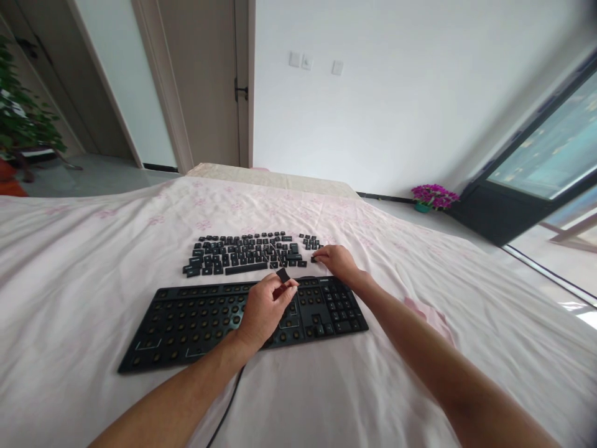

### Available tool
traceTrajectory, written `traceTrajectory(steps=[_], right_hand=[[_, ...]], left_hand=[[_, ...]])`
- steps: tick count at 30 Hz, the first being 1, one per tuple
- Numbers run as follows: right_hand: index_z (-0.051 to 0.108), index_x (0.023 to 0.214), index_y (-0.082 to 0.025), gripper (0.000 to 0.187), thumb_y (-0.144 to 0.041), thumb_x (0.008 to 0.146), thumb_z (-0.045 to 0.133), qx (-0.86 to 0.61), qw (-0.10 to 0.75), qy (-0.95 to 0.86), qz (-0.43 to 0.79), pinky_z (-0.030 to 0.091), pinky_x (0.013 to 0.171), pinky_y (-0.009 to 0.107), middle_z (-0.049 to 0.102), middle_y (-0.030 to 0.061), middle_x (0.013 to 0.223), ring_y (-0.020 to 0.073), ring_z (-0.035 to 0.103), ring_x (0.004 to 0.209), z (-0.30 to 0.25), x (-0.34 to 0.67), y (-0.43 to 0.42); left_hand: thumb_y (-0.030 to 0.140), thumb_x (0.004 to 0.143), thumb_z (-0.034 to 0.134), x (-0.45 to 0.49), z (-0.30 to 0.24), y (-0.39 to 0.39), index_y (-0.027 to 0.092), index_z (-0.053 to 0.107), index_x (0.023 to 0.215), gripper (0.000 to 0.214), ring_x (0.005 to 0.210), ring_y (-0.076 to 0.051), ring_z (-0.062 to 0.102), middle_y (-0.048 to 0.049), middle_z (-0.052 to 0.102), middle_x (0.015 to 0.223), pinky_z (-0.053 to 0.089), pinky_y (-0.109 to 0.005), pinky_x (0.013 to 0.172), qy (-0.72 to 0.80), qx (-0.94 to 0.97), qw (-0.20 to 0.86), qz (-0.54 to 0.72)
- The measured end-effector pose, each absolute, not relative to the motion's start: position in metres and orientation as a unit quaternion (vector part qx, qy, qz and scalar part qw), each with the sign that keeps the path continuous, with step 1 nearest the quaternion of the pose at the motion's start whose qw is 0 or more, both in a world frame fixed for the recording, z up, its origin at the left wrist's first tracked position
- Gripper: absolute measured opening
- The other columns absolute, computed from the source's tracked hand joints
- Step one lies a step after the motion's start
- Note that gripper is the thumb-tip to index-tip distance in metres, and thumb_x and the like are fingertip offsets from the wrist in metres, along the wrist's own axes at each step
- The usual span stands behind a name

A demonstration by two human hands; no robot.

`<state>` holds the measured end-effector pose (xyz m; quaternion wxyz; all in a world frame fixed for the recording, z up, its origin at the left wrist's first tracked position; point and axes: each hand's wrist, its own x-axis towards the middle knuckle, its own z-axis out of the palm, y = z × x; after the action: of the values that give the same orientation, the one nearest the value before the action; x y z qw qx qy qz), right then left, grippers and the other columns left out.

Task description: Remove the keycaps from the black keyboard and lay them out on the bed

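A black keyboard (214, 320) lies on the bedspread. Most of its sockets are bare, while keycaps (342, 308) sit on the number pad at its right end. Over the keyboard, my left hand (265, 308) pinches the dark handle of what looks like a wire keycap puller (282, 275), its thin wires pointing away from me. Loose black keycaps (233, 258) lie in rows behind the keyboard, with a long space bar (246, 269) at their front. My right hand (336, 260) is closed at the right end of these rows, fingertips on a small black keycap (314, 258).
A pink-patterned bedspread (396, 386) covers the surface, with a cable (227, 410) running toward me from under the keyboard. Beyond are a white wall (373, 112), a door (200, 81), a flowerpot (423, 206) and a leafy plant (23, 112).
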<state>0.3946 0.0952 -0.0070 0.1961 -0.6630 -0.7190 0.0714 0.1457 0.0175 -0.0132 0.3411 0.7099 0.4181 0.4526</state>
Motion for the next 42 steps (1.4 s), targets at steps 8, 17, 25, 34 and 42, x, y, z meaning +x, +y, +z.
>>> traceTrajectory(steps=[8,17,25,34,42], right_hand=[[0.072,0.103,-0.021,0.027,-0.034,0.08,0.066,-0.547,0.365,-0.704,0.269,0.05,0.068,0.026,0.072,0.0024,0.087,0.0151,0.064,0.074,0.032,0.364,0.046],[0.07,0.086,-0.019,0.023,-0.037,0.09,0.056,-0.462,0.34,-0.76,0.305,0.048,0.073,0.026,0.065,0.0028,0.083,0.0143,0.061,0.079,0.058,0.324,-0.016],[0.065,0.085,-0.018,0.032,-0.038,0.097,0.043,-0.508,0.352,-0.746,0.25,0.046,0.069,0.025,0.063,0.0023,0.083,0.0124,0.058,0.072,0.053,0.354,-0.047],[0.063,0.082,-0.019,0.033,-0.038,0.098,0.04,-0.451,0.357,-0.79,0.21,0.048,0.072,0.028,0.064,0.0041,0.081,0.0151,0.059,0.074,0.043,0.351,-0.057],[0.064,0.089,-0.021,0.034,-0.031,0.1,0.034,-0.474,0.301,-0.811,0.165,0.047,0.077,0.029,0.064,0.0044,0.086,0.0156,0.059,0.08,0.042,0.336,-0.064]], left_hand=[[0.029,0.088,0.057,0.147,-0.012,0.013,0.017,0.066,0.076,0.019,0.075,-0.015,0.06,-0.0033,0.063,0.079,0.045,-0.025,0.071,0.412,0.77,0.266,0.408],[0.029,0.085,0.062,0.145,-0.017,0.008,0.022,0.071,0.087,0.012,0.08,-0.016,0.06,-0.0016,0.065,0.085,0.045,-0.026,0.074,0.363,0.827,0.257,0.345],[0.034,0.075,0.072,0.143,-0.015,0.01,0.028,0.073,0.099,0.025,0.072,-0.014,0.059,0.0011,0.067,0.087,0.043,-0.024,0.065,0.333,0.846,0.301,0.289],[0.037,0.08,0.068,0.144,-0.014,0.006,0.029,0.072,0.102,0.023,0.085,-0.017,0.062,-0.0007,0.069,0.093,0.044,-0.027,0.075,0.27,0.893,0.235,0.271],[0.037,0.08,0.068,0.146,-0.011,0.006,0.029,0.072,0.096,0.018,0.083,-0.017,0.061,-0.0004,0.067,0.089,0.043,-0.027,0.074,0.253,0.907,0.227,0.249]])
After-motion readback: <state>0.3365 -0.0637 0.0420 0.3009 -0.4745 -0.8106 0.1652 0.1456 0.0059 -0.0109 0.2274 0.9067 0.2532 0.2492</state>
